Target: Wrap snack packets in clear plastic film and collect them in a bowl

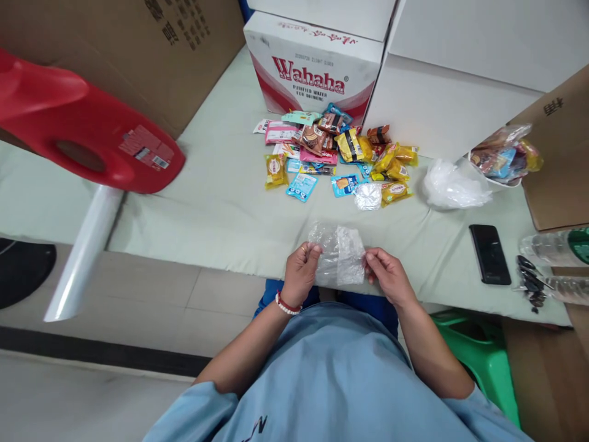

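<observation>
A clear plastic bag with a whitish panel is stretched between my hands at the table's front edge. My left hand pinches its left side between thumb and fingers. On the opposite side, my right hand grips the bag's right edge. Beyond the bag lies a pile of small wrapped snacks, among them a yellow packet, a blue packet and a brown packet. A silvery round packet is the nearest of them to my hands.
A white tub full of snacks stands at the right, beside a bunch of clear plastic bags. A black phone, keys and plastic bottles lie farther right. Behind is a Wahaha carton; at left, a red jug.
</observation>
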The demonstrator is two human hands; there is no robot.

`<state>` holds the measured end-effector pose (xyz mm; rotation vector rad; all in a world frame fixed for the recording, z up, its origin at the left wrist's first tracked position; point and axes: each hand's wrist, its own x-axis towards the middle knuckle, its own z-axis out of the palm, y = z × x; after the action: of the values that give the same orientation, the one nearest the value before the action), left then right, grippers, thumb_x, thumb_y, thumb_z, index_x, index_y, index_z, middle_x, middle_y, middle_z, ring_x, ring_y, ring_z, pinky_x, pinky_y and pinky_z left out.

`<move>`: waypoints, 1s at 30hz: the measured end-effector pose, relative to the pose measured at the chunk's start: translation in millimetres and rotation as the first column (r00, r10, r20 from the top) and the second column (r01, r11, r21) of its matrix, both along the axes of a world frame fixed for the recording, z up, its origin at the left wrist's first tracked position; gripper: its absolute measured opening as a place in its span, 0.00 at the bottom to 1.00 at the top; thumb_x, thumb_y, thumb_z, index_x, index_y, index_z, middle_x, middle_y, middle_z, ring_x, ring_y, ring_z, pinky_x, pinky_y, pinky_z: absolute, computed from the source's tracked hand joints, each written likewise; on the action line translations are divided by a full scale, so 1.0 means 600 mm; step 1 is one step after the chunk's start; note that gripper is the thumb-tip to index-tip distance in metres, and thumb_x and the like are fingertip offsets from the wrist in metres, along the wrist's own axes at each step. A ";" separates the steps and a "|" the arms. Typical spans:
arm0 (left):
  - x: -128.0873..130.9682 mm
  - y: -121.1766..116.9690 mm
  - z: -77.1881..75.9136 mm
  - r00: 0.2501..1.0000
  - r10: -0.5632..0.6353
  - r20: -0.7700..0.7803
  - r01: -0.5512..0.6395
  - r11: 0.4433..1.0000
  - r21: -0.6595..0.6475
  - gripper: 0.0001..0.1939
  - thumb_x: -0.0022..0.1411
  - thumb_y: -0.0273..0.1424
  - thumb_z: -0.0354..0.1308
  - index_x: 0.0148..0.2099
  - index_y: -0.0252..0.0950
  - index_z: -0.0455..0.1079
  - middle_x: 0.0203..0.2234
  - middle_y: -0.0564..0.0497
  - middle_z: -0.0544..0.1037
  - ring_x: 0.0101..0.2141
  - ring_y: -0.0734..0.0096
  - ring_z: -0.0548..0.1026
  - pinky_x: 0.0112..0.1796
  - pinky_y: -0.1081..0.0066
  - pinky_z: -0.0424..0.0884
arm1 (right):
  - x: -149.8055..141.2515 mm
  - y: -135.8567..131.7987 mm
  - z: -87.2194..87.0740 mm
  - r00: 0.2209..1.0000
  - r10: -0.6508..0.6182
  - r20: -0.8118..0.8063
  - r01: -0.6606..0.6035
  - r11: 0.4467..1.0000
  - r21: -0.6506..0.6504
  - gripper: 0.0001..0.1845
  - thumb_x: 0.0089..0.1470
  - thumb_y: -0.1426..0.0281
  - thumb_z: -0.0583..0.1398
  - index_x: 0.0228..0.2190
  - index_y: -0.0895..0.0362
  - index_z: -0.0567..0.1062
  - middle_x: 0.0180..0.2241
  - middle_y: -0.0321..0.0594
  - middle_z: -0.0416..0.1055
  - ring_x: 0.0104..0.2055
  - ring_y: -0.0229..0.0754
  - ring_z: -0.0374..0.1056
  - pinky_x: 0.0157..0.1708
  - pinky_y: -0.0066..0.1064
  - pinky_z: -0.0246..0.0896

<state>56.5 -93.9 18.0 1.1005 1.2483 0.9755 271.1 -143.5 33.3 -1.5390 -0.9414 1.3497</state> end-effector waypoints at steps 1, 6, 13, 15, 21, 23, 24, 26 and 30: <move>0.000 -0.002 0.002 1.000 -0.009 -0.014 0.009 1.000 0.015 0.25 0.66 0.55 0.59 0.34 0.37 0.74 0.21 0.58 0.65 0.24 0.74 0.58 0.28 0.72 0.58 | -0.004 0.002 0.000 1.000 -0.017 -0.008 0.017 1.000 0.000 0.27 0.54 0.41 0.64 0.33 0.54 0.76 0.26 0.36 0.69 0.27 0.39 0.64 0.21 0.28 0.61; -0.006 -0.011 0.007 0.998 -0.040 -0.053 0.043 0.997 0.064 0.26 0.65 0.56 0.59 0.37 0.37 0.78 0.21 0.56 0.68 0.25 0.74 0.61 0.29 0.72 0.60 | -0.017 0.010 -0.018 0.997 -0.060 0.047 0.060 0.998 0.008 0.26 0.51 0.44 0.68 0.35 0.54 0.77 0.21 0.30 0.63 0.21 0.35 0.57 0.20 0.28 0.58; -0.020 -0.020 0.008 0.997 0.032 -0.067 -0.027 0.997 0.070 0.26 0.68 0.54 0.56 0.45 0.37 0.82 0.17 0.57 0.64 0.24 0.71 0.65 0.31 0.71 0.63 | -0.018 0.010 -0.029 0.982 -0.191 0.011 0.191 0.981 0.019 0.26 0.52 0.45 0.67 0.38 0.53 0.76 0.30 0.36 0.71 0.26 0.36 0.63 0.18 0.26 0.57; -0.017 -0.023 0.009 0.999 0.004 -0.036 -0.002 0.998 0.064 0.25 0.67 0.53 0.58 0.45 0.38 0.83 0.17 0.56 0.67 0.26 0.69 0.68 0.32 0.70 0.66 | -0.024 0.014 -0.028 0.984 -0.170 0.045 0.169 0.985 0.020 0.26 0.54 0.43 0.65 0.39 0.53 0.75 0.31 0.37 0.72 0.27 0.38 0.64 0.19 0.27 0.58; -0.011 -0.031 0.007 0.996 -0.087 0.013 0.086 0.996 0.033 0.23 0.65 0.52 0.62 0.46 0.39 0.84 0.18 0.54 0.70 0.31 0.63 0.75 0.36 0.68 0.70 | -0.043 0.042 -0.039 0.917 0.048 0.395 -0.081 0.994 0.068 0.22 0.55 0.52 0.67 0.45 0.53 0.76 0.33 0.37 0.76 0.30 0.41 0.67 0.34 0.34 0.64; -0.012 -0.031 0.005 0.995 -0.100 -0.002 0.100 0.994 0.040 0.23 0.65 0.52 0.61 0.45 0.39 0.84 0.20 0.53 0.72 0.33 0.63 0.76 0.39 0.67 0.71 | -0.048 0.050 -0.043 0.865 0.087 0.494 -0.142 0.987 0.074 0.17 0.57 0.57 0.65 0.44 0.53 0.77 0.33 0.38 0.76 0.31 0.42 0.67 0.35 0.34 0.63; -0.014 -0.030 0.005 0.995 -0.100 -0.007 0.100 0.994 0.044 0.24 0.65 0.53 0.62 0.45 0.39 0.84 0.21 0.53 0.73 0.34 0.62 0.76 0.41 0.66 0.71 | -0.049 0.054 -0.045 0.842 0.098 0.531 -0.170 0.982 0.088 0.13 0.57 0.60 0.64 0.41 0.53 0.78 0.32 0.38 0.76 0.32 0.42 0.67 0.36 0.34 0.62; -0.018 -0.028 0.003 0.997 -0.079 -0.006 0.079 0.996 0.040 0.24 0.64 0.53 0.62 0.45 0.39 0.84 0.21 0.53 0.74 0.35 0.62 0.77 0.41 0.66 0.71 | -0.048 0.057 -0.046 0.830 0.101 0.549 -0.206 0.970 0.132 0.07 0.57 0.63 0.62 0.35 0.52 0.79 0.31 0.38 0.74 0.32 0.42 0.67 0.35 0.34 0.61; -0.038 -0.019 -0.003 1.000 0.029 -0.005 -0.029 0.999 0.031 0.25 0.64 0.54 0.62 0.46 0.39 0.84 0.18 0.54 0.71 0.34 0.61 0.77 0.37 0.67 0.70 | -0.018 0.049 -0.039 0.932 0.068 0.355 -0.128 0.980 0.149 0.11 0.55 0.58 0.65 0.32 0.53 0.79 0.27 0.36 0.71 0.29 0.40 0.63 0.32 0.32 0.59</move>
<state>33.9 -105.4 16.1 1.1117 1.2604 1.0176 260.4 -114.0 9.7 -1.6451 -1.3339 1.0469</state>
